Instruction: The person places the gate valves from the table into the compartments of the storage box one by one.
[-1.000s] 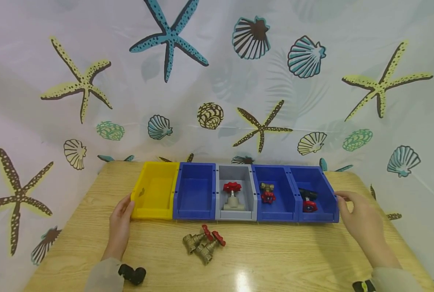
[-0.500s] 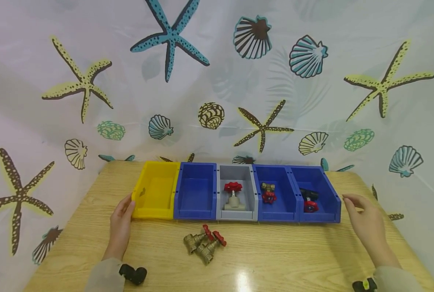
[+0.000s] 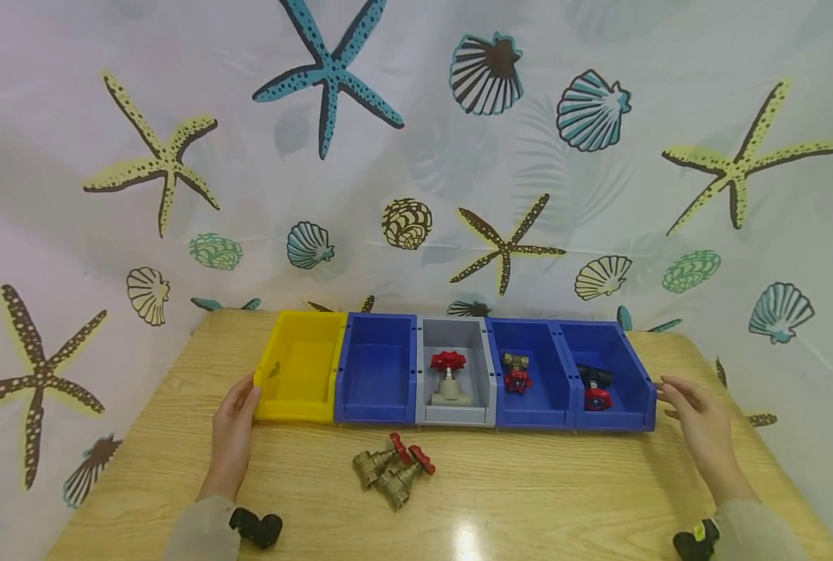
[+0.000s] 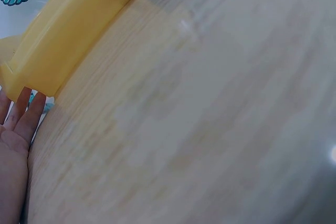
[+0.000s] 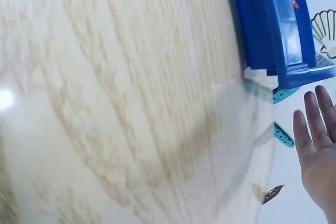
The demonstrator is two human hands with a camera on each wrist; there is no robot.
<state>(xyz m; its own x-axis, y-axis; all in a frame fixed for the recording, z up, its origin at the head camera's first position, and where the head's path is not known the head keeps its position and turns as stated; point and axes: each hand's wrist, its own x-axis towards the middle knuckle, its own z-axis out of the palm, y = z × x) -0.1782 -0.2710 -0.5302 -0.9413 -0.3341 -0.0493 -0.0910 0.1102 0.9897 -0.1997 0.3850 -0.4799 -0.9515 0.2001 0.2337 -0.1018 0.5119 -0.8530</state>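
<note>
Five bins stand in one row, side by side. My left hand (image 3: 232, 428) is at the outer side of the yellow bin (image 3: 298, 374); in the left wrist view its fairly straight fingers reach the yellow wall (image 4: 73, 30). At the other end, my right hand (image 3: 704, 432) is beside the outer blue bin (image 3: 608, 343), its fingers extended in the right wrist view; whether they touch the wall I cannot tell. That bin contains a black valve with a red handwheel (image 3: 597, 399). Two brass valves with red handwheels (image 3: 395, 489) lie on the table before the row.
Between the end bins are a blue bin (image 3: 379, 374) with nothing in it, a grey bin (image 3: 453, 335) holding a beige valve (image 3: 449, 391), and a blue bin (image 3: 528, 339) holding a small brass valve (image 3: 517, 370). A patterned curtain (image 3: 416, 156) hangs behind the wooden table (image 3: 528, 499).
My right hand came off the outer blue bin's side, moved slightly right, and is now back close to it with its fingers straighter. The left hand, bins and valves stay put.
</note>
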